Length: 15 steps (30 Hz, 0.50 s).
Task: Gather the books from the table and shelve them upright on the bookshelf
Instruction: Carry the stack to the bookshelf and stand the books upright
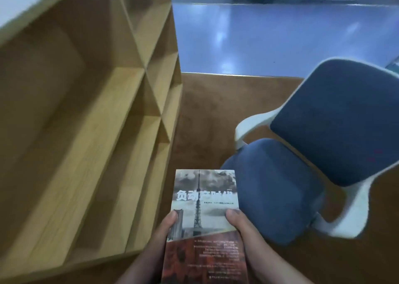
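Observation:
I hold one book point(205, 206) flat and face up at the bottom centre; its grey cover shows a tall tower, white title characters and a reddish lower band. My left hand point(166, 229) grips its left edge with the thumb on the cover. My right hand point(239, 225) grips its right edge, thumb also on top. The wooden bookshelf point(121, 102) fills the left half of the view, just left of the book. Its visible compartments hold nothing. No table is in view.
A blue office chair point(313, 154) with a white frame stands right of the book, close to my right hand. Brown carpet point(211, 110) lies between shelf and chair. Beyond it is a shiny blue-grey floor point(269, 37).

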Tool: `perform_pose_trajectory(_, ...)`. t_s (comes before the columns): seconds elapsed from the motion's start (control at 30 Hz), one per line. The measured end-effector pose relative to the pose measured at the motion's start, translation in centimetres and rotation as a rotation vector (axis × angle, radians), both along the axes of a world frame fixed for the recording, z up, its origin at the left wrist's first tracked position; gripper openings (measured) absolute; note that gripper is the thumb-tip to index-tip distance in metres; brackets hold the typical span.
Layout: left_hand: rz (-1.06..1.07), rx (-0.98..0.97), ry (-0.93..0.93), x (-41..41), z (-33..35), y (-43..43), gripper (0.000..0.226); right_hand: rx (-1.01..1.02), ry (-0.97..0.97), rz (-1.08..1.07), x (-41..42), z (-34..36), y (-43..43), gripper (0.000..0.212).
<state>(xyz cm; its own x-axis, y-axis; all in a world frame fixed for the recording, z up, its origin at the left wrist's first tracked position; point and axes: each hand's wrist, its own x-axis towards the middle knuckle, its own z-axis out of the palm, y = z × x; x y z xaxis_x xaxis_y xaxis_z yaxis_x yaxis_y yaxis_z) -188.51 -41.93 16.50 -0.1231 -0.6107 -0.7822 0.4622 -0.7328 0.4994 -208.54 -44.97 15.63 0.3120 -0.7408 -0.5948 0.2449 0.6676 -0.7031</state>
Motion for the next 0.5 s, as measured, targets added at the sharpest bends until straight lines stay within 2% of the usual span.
perform_pose_trajectory(0.1,0.130,-0.042,-0.071,1.7,0.4,-1.5,0.070,0.005,0.032,0.122,1.8,0.1,-4.0,0.058)
perform_pose_trajectory(0.33,0.432,-0.023,0.017,4.2,2.1,-3.6,0.063,0.023,0.032,0.407,7.0,1.6,-11.4,0.062)
perform_pose_trajectory(0.43,0.588,0.001,-0.014,4.8,3.7,-4.3,0.051,0.049,0.035,0.552,9.4,2.9,-14.3,0.070)
perform_pose_trajectory(0.5,0.704,0.032,0.009,5.2,4.1,-4.8,0.046,0.034,0.042,0.648,11.2,3.7,-16.4,0.061)
